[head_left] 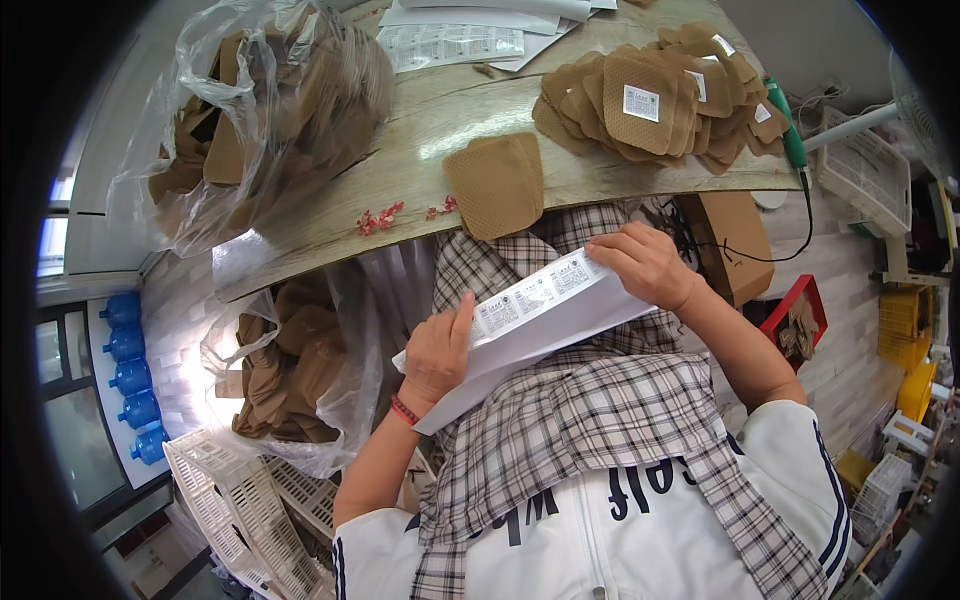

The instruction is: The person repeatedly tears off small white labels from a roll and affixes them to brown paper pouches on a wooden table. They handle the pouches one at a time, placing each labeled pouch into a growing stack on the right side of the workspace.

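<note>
A white sheet of printed labels (532, 301) stretches between my hands above my lap, its printed strip bent up along the top. My left hand (437, 350) grips the sheet's left end, thumb against the strip. My right hand (645, 265) is closed on the right end, fingers over the top edge. Just ahead, a small stack of brown textured pads (495, 185) lies at the table's near edge. Farther right is a heap of similar pads (650, 105), several bearing a small white label.
A clear plastic bag of brown pads (270, 120) stands on the table (410, 150) at left; another bag (300, 360) sits below. More label sheets (450, 45) lie at the back. A green corded tool (788, 125) rests at the right edge. White crates (235, 510) stand lower left.
</note>
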`<act>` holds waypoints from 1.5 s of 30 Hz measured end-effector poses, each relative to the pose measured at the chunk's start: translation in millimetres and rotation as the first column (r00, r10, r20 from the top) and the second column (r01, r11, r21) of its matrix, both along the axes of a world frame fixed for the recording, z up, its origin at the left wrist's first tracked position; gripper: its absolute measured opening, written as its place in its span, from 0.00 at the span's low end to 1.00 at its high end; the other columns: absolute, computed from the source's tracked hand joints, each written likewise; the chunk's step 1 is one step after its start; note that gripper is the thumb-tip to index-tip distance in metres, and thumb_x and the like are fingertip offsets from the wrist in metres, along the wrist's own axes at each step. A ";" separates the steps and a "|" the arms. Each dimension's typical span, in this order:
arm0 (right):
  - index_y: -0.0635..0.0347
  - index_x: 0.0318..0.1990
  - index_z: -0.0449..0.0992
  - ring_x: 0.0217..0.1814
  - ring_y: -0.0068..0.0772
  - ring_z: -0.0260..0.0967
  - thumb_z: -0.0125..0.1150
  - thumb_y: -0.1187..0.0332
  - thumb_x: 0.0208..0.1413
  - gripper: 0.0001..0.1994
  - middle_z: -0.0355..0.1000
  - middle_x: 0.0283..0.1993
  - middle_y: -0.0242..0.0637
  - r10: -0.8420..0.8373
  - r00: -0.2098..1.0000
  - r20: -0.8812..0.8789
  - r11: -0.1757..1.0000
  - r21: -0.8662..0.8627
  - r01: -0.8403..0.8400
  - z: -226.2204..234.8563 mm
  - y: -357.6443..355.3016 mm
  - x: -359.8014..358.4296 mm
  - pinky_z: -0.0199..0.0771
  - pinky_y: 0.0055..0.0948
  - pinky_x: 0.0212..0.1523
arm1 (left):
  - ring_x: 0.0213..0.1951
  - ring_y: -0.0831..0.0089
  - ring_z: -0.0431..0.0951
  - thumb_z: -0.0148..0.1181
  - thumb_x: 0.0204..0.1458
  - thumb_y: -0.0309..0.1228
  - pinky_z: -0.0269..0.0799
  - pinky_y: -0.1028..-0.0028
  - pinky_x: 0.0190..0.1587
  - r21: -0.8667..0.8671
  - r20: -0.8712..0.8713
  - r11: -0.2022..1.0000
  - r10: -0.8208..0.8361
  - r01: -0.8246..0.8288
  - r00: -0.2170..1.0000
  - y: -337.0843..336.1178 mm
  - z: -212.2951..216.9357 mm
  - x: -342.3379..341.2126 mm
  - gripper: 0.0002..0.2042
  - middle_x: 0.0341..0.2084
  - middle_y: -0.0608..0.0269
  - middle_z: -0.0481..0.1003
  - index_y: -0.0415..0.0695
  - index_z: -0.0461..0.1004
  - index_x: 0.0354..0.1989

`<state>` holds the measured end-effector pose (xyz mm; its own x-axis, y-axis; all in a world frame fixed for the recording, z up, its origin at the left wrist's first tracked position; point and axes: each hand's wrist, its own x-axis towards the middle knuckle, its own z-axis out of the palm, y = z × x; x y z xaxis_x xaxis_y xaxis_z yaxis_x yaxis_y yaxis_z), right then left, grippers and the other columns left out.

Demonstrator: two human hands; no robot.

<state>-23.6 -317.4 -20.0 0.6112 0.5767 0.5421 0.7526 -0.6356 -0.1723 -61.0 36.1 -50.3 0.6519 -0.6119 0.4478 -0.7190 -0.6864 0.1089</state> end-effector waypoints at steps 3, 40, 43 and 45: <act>0.60 0.41 0.80 0.35 0.35 0.77 0.64 0.80 0.41 0.15 0.79 0.39 0.37 -0.104 0.973 -0.208 0.984 0.123 0.131 -10.9 -1.1 5.2 0.78 0.31 0.38 | 0.37 0.60 0.76 0.60 0.53 0.28 0.71 0.67 0.38 -0.042 -0.208 0.999 -0.001 -0.007 0.978 -1.9 1.8 2.1 0.28 0.37 0.57 0.75 0.39 0.67 0.65; 0.61 0.37 0.80 0.48 0.44 0.72 0.73 0.69 0.46 0.11 0.74 0.40 0.39 0.048 0.738 -0.673 0.986 0.148 0.071 -12.4 14.5 8.5 0.74 0.40 0.46 | 0.26 0.65 0.71 0.62 0.55 0.24 0.65 0.71 0.30 -0.321 -0.785 0.903 -0.084 -0.287 0.614 23.7 10.7 14.7 0.04 0.23 0.58 0.70 0.37 0.76 0.31; 0.58 0.35 0.80 0.45 0.45 0.72 0.72 0.66 0.48 0.10 0.74 0.36 0.38 -0.064 0.712 -0.699 0.990 0.044 0.132 -4.5 19.4 9.5 0.73 0.41 0.43 | 0.31 0.62 0.73 0.61 0.55 0.24 0.67 0.68 0.36 -0.192 -0.725 0.973 -0.051 -0.129 0.687 32.5 15.0 24.1 0.04 0.25 0.57 0.72 0.37 0.76 0.31; 0.57 0.35 0.80 0.44 0.46 0.73 0.70 0.64 0.50 0.09 0.75 0.35 0.39 -0.077 0.691 -0.719 0.988 0.040 0.151 -1.6 27.7 10.6 0.72 0.42 0.43 | 0.34 0.60 0.73 0.61 0.54 0.24 0.68 0.66 0.38 -0.081 -0.627 0.994 0.003 -0.069 0.779 32.6 19.5 28.5 0.03 0.27 0.57 0.72 0.37 0.77 0.33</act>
<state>-13.0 -289.7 -21.7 0.8927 0.4489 -0.0401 0.3021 -0.6620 -0.6860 -32.5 68.7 -30.8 0.8289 -0.5592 -0.0121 -0.4454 -0.6729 0.5906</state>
